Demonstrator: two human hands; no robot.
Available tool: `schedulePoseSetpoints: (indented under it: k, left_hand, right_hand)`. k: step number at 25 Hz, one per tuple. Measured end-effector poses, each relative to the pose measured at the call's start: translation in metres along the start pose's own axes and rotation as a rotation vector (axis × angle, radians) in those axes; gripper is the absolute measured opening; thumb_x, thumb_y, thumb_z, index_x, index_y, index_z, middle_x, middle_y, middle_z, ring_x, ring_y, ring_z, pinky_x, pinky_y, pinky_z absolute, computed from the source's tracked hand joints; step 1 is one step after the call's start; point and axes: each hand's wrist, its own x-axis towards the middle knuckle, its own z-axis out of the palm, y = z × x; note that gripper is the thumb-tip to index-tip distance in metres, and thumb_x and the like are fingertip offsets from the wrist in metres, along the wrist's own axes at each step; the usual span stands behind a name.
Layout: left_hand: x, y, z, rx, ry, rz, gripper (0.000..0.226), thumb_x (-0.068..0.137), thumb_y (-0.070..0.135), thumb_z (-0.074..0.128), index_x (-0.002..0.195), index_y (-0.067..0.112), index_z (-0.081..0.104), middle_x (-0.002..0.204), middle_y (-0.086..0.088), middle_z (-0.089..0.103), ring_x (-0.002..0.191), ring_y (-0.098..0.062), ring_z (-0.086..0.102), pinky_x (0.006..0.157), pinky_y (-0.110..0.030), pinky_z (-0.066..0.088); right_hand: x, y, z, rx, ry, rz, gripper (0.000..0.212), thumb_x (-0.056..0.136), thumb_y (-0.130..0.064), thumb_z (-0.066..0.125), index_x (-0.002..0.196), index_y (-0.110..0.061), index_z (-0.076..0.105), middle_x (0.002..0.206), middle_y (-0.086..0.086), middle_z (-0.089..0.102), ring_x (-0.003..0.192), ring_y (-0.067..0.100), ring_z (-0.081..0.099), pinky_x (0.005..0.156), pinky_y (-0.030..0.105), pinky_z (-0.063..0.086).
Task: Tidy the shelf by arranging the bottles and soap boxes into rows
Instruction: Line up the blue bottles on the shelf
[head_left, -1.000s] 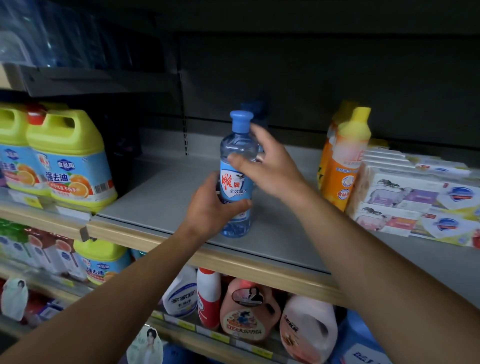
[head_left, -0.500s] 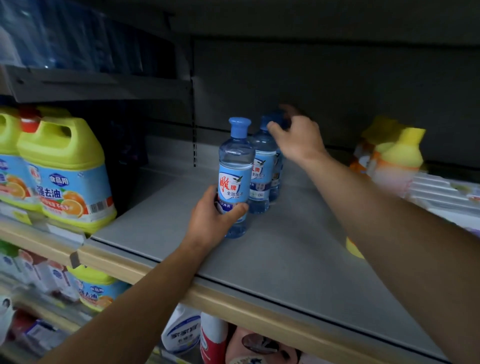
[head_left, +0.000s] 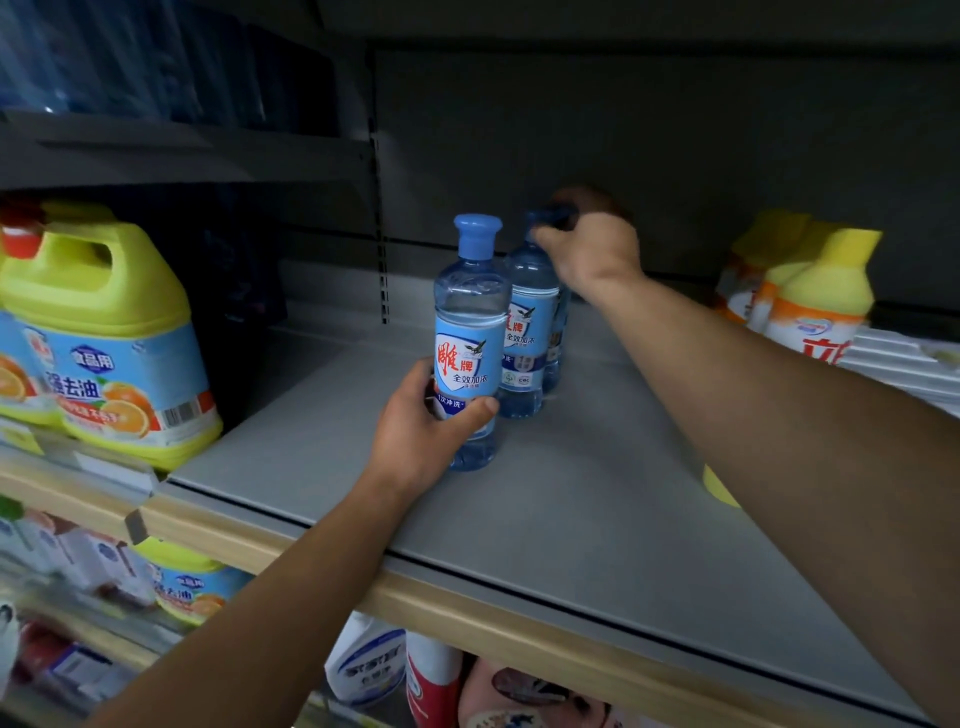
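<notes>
On the shelf (head_left: 597, 519), left hand (head_left: 423, 434) grips front bottle (head_left: 470, 343) low; right hand (head_left: 592, 249) pinches rear bottle (head_left: 530, 322) cap. Likely light, rigid, smooth plastic; mid-body hold advised.

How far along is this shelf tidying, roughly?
Early, it seems. Done: three blue-capped bottles stand one behind another on the grey shelf, forming a row. In hand: the left hand grips the front bottle, and the right hand holds the cap of a bottle behind. Left: the yellow-capped bottles at right look bunched, and the soap boxes are barely in view.
</notes>
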Motion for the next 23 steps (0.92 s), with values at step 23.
schedulePoseSetpoints:
  k: [23]
  left_hand:
    - [-0.002, 0.001, 0.001, 0.062, -0.082, -0.021, 0.048, 0.069, 0.019, 0.083, 0.108, 0.034, 0.059, 0.097, 0.018, 0.071, 0.084, 0.005, 0.065, 0.071, -0.012, 0.052]
  right_hand:
    - [-0.057, 0.05, 0.002, 0.203, -0.017, 0.127, 0.051, 0.083, -0.03, 0.07, 0.129, -0.019, 0.051, 0.098, -0.012, 0.059, 0.093, 0.01, 0.06, 0.079, 0.022, 0.044]
